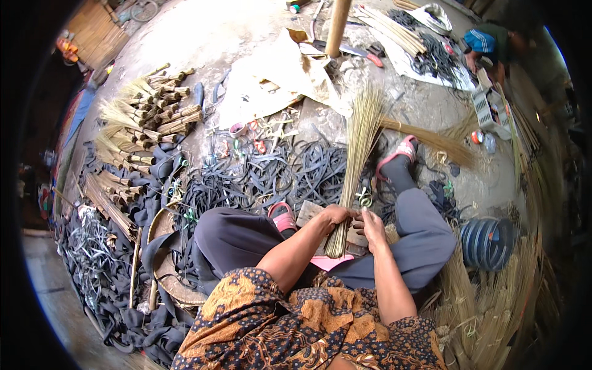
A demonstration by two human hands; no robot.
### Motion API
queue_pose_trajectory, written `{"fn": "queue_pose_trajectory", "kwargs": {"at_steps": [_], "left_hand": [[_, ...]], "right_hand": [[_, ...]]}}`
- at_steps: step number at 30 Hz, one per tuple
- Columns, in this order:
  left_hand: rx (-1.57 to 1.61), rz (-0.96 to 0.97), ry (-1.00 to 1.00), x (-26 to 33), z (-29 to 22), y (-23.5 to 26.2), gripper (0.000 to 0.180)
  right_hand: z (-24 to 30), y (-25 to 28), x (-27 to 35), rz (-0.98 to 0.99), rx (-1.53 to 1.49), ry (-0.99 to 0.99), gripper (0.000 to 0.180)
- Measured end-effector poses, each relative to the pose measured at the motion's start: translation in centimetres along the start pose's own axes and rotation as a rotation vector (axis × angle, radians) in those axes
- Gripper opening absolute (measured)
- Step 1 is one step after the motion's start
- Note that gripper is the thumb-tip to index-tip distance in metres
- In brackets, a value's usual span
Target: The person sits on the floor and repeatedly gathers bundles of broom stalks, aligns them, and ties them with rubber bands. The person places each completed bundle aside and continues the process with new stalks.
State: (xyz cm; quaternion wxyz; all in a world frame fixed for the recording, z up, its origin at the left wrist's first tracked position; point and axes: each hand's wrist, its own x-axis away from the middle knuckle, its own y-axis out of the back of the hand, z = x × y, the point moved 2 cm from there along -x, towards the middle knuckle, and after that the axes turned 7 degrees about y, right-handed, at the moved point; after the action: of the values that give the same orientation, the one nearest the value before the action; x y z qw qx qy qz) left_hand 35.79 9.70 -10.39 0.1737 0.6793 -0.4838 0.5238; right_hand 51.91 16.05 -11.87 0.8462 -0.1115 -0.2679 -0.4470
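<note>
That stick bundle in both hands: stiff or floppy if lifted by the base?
The bundle of thin sticks probably stays fairly straight: it stands upright from the left hand and right hand. Its free top fans out, so strands would likely splay or slip unless bound. It looks light for its size.

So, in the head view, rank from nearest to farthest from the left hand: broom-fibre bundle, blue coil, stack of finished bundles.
1. Broom-fibre bundle, gripped by the left hand.
2. Blue coil, low on the right.
3. Stack of finished bundles, far upper left.
</note>
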Motion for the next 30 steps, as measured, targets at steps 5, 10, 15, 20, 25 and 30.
{"fn": "queue_pose_trajectory", "kwargs": {"at_steps": [5,10,15,20,25,30], "left_hand": [[-0.215,-0.044,0.001,-3.5,3.4,1.2,0.037],[-0.226,0.103,-0.081,-2.1,2.4,1.7,0.041],[-0.008,0.137,-0.004,-0.3,2.2,1.5,0.035],[-0.178,0.012,-0.008,-0.7,2.1,1.8,0.035],[-0.033,0.068,0.047,-0.8,1.7,2.2,0.034],[-0.121,0.034,0.026,-0.5,1.6,2.3,0.032]], "right_hand": [[-0.6,-2.1,-0.8,0.065,-0.066,0.037,0.045],[-0.6,-3.4,-2.5,0.044,-0.112,0.015,0.033],[-2.6,-2.3,-3.1,-0.049,-0.161,-0.100,0.033],[-4.3,-2.8,-3.3,-0.142,-0.185,-0.094,0.051],[-4.5,-3.1,-3.6,0.071,-0.516,-0.111,0.080],[-4.5,-2.8,-3.5,-0.044,-0.353,-0.093,0.078]]}}
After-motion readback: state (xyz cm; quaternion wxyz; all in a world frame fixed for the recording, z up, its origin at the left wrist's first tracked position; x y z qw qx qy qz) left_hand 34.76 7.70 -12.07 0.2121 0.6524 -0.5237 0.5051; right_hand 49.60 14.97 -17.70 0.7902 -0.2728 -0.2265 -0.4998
